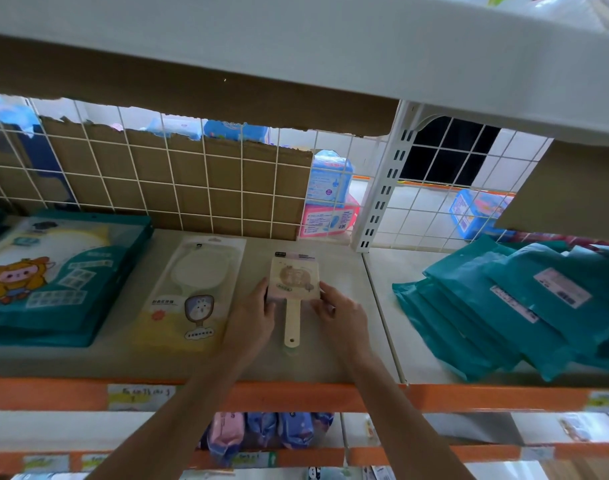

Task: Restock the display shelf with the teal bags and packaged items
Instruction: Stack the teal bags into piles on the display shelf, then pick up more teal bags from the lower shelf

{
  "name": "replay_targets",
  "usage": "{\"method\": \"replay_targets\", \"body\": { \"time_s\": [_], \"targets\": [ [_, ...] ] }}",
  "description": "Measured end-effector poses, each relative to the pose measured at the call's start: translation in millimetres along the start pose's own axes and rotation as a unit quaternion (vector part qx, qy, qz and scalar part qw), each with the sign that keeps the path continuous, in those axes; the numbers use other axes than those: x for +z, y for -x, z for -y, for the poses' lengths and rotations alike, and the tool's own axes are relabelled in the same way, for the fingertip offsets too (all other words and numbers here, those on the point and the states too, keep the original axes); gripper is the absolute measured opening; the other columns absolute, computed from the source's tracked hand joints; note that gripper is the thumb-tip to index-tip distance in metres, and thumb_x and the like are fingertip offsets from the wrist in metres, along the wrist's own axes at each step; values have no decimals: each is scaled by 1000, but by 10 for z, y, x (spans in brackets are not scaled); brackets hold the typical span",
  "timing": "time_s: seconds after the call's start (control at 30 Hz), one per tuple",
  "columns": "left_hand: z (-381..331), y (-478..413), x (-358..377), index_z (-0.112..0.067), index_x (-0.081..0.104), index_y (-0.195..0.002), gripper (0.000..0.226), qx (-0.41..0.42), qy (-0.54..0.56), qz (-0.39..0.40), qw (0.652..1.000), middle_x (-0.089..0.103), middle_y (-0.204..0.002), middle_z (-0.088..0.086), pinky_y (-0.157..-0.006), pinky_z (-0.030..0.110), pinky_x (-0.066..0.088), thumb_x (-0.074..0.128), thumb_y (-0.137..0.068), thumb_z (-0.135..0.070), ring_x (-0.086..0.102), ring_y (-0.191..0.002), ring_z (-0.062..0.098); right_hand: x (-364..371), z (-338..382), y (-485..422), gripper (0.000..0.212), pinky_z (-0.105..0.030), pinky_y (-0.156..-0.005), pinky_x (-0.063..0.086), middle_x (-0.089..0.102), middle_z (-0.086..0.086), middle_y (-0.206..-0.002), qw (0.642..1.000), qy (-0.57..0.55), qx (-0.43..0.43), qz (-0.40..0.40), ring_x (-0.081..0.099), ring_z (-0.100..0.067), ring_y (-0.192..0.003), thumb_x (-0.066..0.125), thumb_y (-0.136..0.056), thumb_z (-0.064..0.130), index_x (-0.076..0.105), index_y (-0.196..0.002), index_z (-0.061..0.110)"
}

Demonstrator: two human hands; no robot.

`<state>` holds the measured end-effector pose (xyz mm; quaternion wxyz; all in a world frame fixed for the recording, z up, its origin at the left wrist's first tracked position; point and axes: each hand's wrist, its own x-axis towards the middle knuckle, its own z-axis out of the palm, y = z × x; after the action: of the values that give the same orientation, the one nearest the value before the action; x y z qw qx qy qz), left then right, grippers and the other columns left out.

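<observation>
Pinching the cream-handled packaged paddle (294, 280) by its card's side edges at mid-frame on the shelf (330, 362), the left hand (256, 315) and right hand (339, 315) gripped something seemingly light, flat and stiff, safer held there than by its slim handle.

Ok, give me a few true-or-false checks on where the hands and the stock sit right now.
1. The left hand and right hand both grip the paddle-shaped pack. True.
2. The teal bags are piled left of the hands. False: they lie on the right.
3. The pack's cream handle points toward the front edge of the shelf. True.
4. The pack sits on top of the rabbit-print packet. False: that packet lies apart, to its left.
</observation>
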<state>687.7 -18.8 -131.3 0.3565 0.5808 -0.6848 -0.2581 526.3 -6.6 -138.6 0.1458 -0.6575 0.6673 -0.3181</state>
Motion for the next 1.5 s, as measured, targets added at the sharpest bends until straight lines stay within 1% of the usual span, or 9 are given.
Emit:
{"method": "replay_targets", "body": {
  "time_s": [0.23, 0.37, 0.47, 0.57, 0.73, 0.87, 1.1, 1.27, 1.5],
  "targets": [
    [8, 61, 65, -16, 29, -145, 56, -20, -16, 35, 999, 56, -128, 6, -87, 23, 41, 50, -94, -14, 57, -109, 18, -22, 19, 37, 42, -19, -81, 46, 67, -2, -112, 999, -27, -14, 14, 63, -12, -96, 57, -92, 21, 49, -133, 22],
    [-13, 226, 44, -15, 30, -144, 52, -57, 48, 30, 997, 43, -141, 5, -101, 27, 33, 48, -96, -17, 44, -121, 14, -71, 13, 84, 48, -21, -90, 43, 62, -4, -123, 997, -64, 20, 30, 60, -15, -109, 56, -92, 14, 44, -138, 19],
    [-62, 386, -39, -12, 30, -144, 51, 4, 10, -8, 1000, 33, -148, 7, -107, 27, 24, 45, -96, -24, 34, -132, 18, -155, -13, 155, 52, -22, -96, 40, 57, -5, -130, 997, -49, 34, 40, 55, -16, -116, 56, -92, 14, 39, -141, 17],
    [-104, 334, -109, -22, 22, -147, 55, 65, -77, 36, 994, 16, -156, -1, -112, 32, 22, 45, -96, -26, 20, -142, 18, -303, -62, 192, 55, -25, -102, 32, 52, -5, -135, 998, 58, 13, 34, 48, -19, -124, 58, -91, 20, 37, -142, 16],
    [-333, 37, 6, -18, 39, -135, 46, 174, -145, 94, 969, 29, -147, 5, -114, 40, 20, 52, -92, -27, 22, -140, 23, -578, -112, 337, 58, -37, -112, 19, 37, -3, -147, 983, 180, 29, 21, 27, -21, -139, 54, -92, 30, 32, -145, 19],
    [-519, -17, 238, -11, 41, -138, 62, 216, -216, 88, 948, 27, -151, 16, -114, 46, 8, 37, -84, -41, 17, -142, 32, -757, -209, 528, 62, -43, -116, 1, 16, -2, -157, 958, 275, 62, 47, 6, -23, -145, 46, -95, 38, 18, -148, 26],
    [-849, 134, 578, -24, 24, -147, 61, 254, -262, 110, 925, 6, -158, 3, -113, 48, -8, 45, -93, -42, -10, -145, 23, -1160, -482, 797, 67, -44, -116, -2, 10, -5, -158, 947, 303, 105, 2, 4, -25, -146, 48, -94, 42, 14, -150, 27],
    [-1172, 224, 862, -25, 22, -147, 60, 258, -256, 102, 926, 5, -158, 2, -109, 43, -18, 44, -93, -42, -11, -144, 21, -1449, -777, 886, 65, -46, -115, -4, 11, -6, -158, 948, 298, 110, -22, 3, -26, -146, 46, -93, 44, 17, -149, 27],
    [-1820, 460, 1515, -24, 23, -147, 62, 265, -267, 91, 922, 7, -158, 3, -112, 46, -13, 45, -93, -44, -6, -145, 22, -2103, -1418, 1038, 64, -50, -114, -4, 8, -5, -158, 945, 315, 89, -1, 0, -27, -145, 43, -94, 45, 15, -149, 28]
  ]
}}
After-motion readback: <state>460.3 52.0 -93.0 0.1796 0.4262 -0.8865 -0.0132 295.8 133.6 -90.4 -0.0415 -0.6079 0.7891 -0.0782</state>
